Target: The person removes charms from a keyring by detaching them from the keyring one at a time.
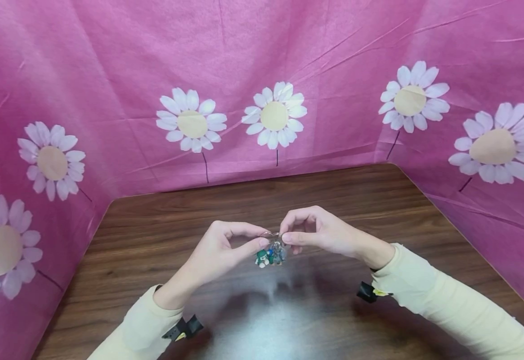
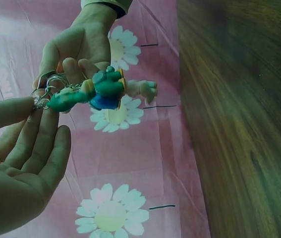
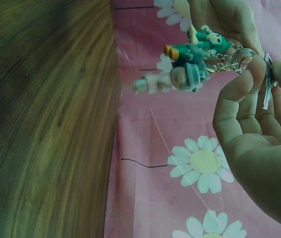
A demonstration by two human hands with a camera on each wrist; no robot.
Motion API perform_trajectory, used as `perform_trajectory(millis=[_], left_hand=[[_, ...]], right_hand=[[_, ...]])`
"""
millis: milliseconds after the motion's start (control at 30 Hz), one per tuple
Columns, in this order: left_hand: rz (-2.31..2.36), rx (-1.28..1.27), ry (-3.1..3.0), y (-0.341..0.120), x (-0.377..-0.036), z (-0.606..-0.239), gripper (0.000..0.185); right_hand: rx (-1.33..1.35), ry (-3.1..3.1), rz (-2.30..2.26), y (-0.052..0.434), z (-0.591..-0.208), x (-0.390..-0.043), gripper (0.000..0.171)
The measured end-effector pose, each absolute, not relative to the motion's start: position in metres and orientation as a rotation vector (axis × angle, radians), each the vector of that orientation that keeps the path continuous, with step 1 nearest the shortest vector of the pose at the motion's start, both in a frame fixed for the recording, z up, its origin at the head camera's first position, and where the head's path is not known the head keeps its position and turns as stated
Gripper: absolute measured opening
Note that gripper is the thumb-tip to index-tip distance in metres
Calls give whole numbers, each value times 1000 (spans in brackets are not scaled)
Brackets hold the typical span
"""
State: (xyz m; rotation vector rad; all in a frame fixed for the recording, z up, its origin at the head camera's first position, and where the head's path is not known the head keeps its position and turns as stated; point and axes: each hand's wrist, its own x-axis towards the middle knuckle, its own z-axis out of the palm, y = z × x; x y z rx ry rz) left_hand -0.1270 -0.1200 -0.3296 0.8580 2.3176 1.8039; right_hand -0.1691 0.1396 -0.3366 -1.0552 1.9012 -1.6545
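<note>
A bunch of small figurine keychains (image 1: 271, 255) hangs in the air over the table, between the two hands. My left hand (image 1: 226, 245) pinches the metal keyring (image 2: 42, 99) side between thumb and forefinger. Thumb and fingers of my right hand (image 1: 322, 232) pinch a thin silver key (image 3: 267, 82) at the rings. Short chains (image 3: 224, 67) join the figurines to the rings. One figurine (image 3: 214, 42) is green with a pale face; another (image 2: 108, 89) shows green and blue, and a paler one (image 3: 152, 84) hangs beside them.
A dark wood-grain table (image 1: 154, 320) lies beneath the hands. Pink cloth (image 1: 325, 45) printed with white daisies stands round its back and sides. Black straps with small devices (image 1: 183, 327) sit at both wrists, over pale sleeves.
</note>
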Motion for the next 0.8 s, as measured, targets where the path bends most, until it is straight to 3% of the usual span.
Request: perform_trajectory(millis=[800], left_hand=[[1740, 855, 2299, -115, -122, -329, 11]], right_hand=[[-962, 1941, -1609, 139, -336, -163, 9]])
